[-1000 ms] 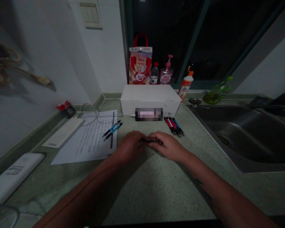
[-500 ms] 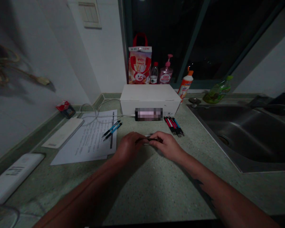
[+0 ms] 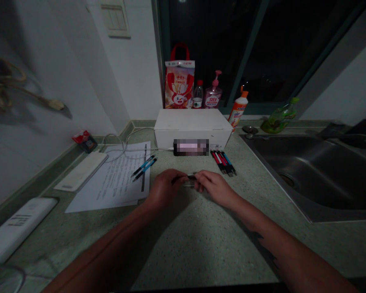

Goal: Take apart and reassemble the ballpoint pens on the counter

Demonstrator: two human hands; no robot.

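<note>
We are seeing a white box (image 3: 192, 119) standing at twelve o'clock, between our hands and the pump bottle (image 3: 212, 97); a row of pens (image 3: 223, 162) is lying at two, a sink (image 3: 326, 171) is sitting at three, printed paper (image 3: 117, 179) at nine. Centrally, our left hand (image 3: 168, 185) and right hand (image 3: 216, 186) are pinching a slim dark piece (image 3: 191, 177), its long axis running roughly nine to three. The pump bottle's label is reading 立白.

Slim dark object (image 3: 191, 177) mostly hidden by fingers (image 3: 202, 178); screen (image 3: 190, 147) blurred; sink (image 3: 326, 171) cut off right.
</note>
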